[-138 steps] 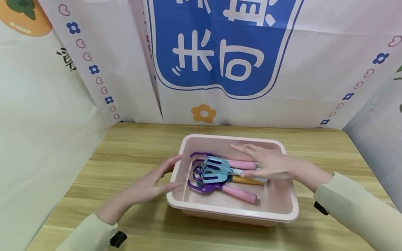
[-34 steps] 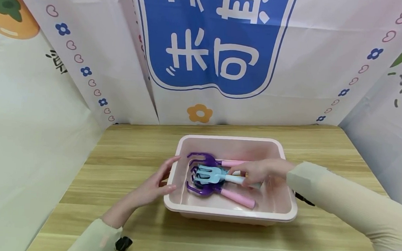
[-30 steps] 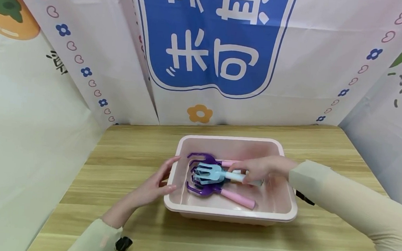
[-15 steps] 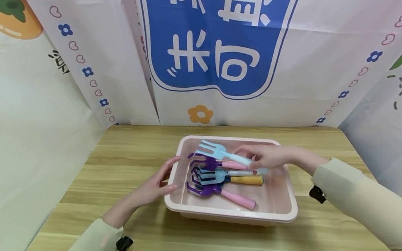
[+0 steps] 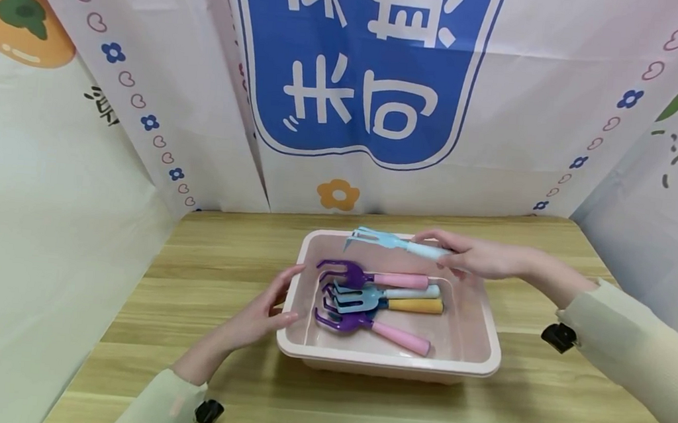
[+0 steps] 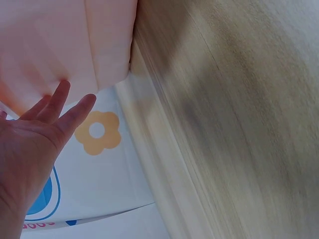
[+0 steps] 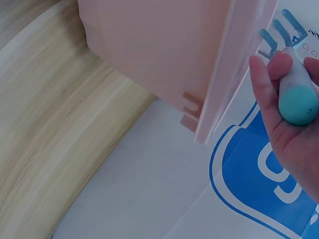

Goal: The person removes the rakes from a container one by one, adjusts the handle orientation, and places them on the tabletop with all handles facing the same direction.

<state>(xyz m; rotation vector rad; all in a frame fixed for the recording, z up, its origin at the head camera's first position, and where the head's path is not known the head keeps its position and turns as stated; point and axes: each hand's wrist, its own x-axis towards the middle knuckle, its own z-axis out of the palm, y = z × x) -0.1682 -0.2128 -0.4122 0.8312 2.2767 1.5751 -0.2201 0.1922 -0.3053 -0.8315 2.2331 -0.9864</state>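
My right hand (image 5: pixel 479 256) grips the pale handle of a light blue garden hand rake (image 5: pixel 386 240), raised at the back rim of a pink plastic bin (image 5: pixel 387 359). Its bent tines point left; in the right wrist view the teal handle end (image 7: pixel 299 105) sits in the palm. My left hand (image 5: pixel 254 316) touches the bin's left side with straight fingers. Inside lie a purple rake with a pink handle (image 5: pixel 400 281), another pink-handled purple one (image 5: pixel 401 338) nearer me, a second light blue rake (image 5: pixel 363 300) and a yellow handle (image 5: pixel 418 305) whose head is mostly hidden.
The bin stands on a wood-grain table (image 5: pixel 229 389). A white printed cloth (image 5: pixel 293 188) hangs behind the table's back edge, with further cloth sides at left and right.
Earlier my right hand hovered open over the tools. It has since taken the light blue rake from the pile and raised it toward the back rim. My left hand keeps its place.
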